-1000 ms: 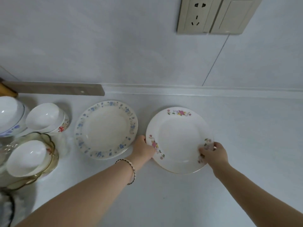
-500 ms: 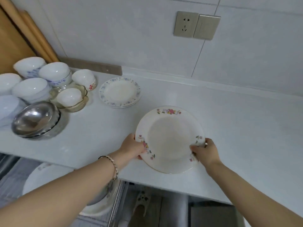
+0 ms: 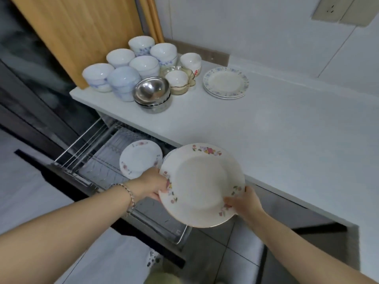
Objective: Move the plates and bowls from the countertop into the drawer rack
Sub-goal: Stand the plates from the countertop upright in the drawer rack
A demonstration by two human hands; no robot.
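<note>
Grip: left hand (image 3: 152,186) and right hand (image 3: 244,203) both clasp the pink-flowered plate (image 3: 202,185) by its rim. The left takes the left edge, and the right takes the lower right edge with its thumb laid over the rim.
Held plate: face up and tipped slightly toward the camera. It is in the air just past the front edge of the countertop (image 3: 276,130), over the right part of the drawer rack (image 3: 92,152), and touches neither.
Drawer rack: a wire rack pulled out below the countertop, with a metal tray under the wires.
Racked plate (image 3: 140,158): a second plate with pink flowers, propped at a tilt in the rack just left of the held one, its lower edge hidden behind the left hand.
Blue-rimmed plates (image 3: 225,82): a small stack lying flat on the countertop near the wall, well apart from the hands.
Steel bowls (image 3: 151,92): nested at the countertop's left end, near its front edge.
Glass bowl (image 3: 189,78): between the steel bowls and the blue-rimmed plates, with a small white bowl (image 3: 176,77) sitting in it.
White bowls (image 3: 121,57): several upside-down stacks clustered behind and left of the steel bowls.
Bracelet (image 3: 128,191): on the left wrist.
Wooden board (image 3: 78,33): upright behind the white bowls.
Wall socket (image 3: 330,9): top right, on the wall.
</note>
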